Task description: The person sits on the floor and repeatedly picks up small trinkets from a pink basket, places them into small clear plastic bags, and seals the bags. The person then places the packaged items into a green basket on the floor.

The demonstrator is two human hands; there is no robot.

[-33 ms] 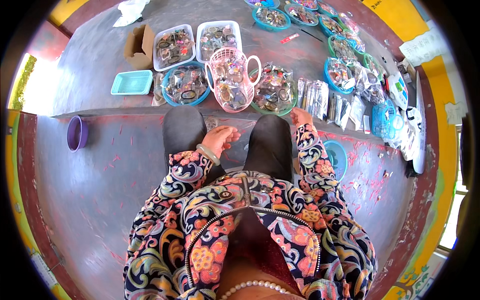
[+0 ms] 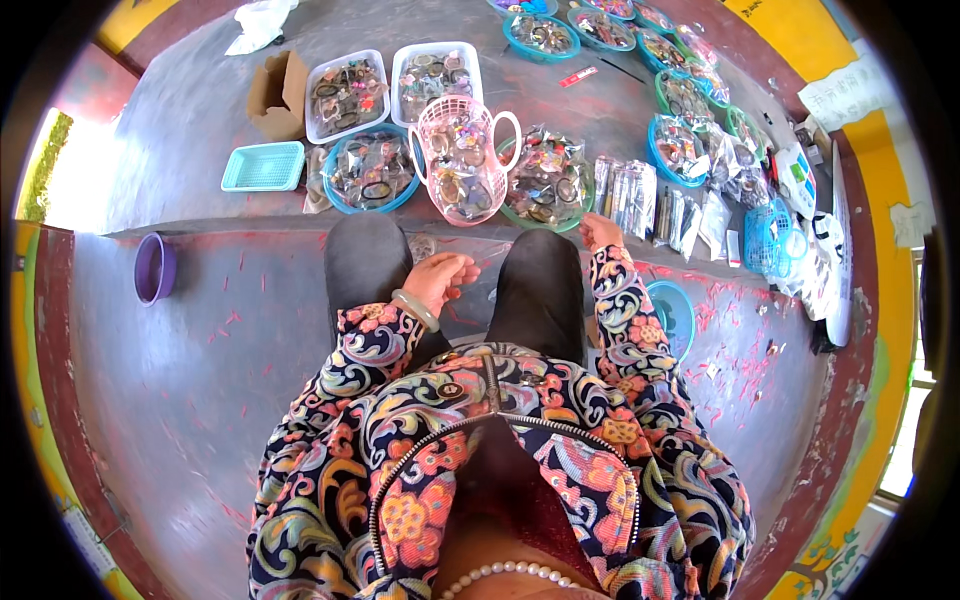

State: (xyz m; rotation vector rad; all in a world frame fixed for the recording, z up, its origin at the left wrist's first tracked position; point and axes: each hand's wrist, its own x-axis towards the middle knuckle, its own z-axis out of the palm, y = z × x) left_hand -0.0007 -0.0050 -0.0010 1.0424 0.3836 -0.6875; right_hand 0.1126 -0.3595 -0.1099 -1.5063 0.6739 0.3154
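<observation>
My left hand [image 2: 440,282], a pale bangle at its wrist, is held above my lap between my knees. Its fingers are curled together, and a faint clear film shows by the fingertips; I cannot make out what it is. Beyond my right knee, my right hand [image 2: 602,232] is closed at the platform's front edge, beside a green basket [image 2: 548,222] of bagged trinkets. Whatever its fingers hold is hidden. A pink handled basket [image 2: 462,216] with small bagged items stands ahead, between the green basket and a blue round basket [image 2: 415,190] of similar bags.
Two white trays [image 2: 400,100] and an open cardboard box [image 2: 280,95] stand farther back, with a turquoise tray [image 2: 263,166] at left. Packaged bundles [image 2: 625,195] lie right of my right hand. A purple basin [image 2: 154,268] and a teal basin [image 2: 672,318] are on the floor.
</observation>
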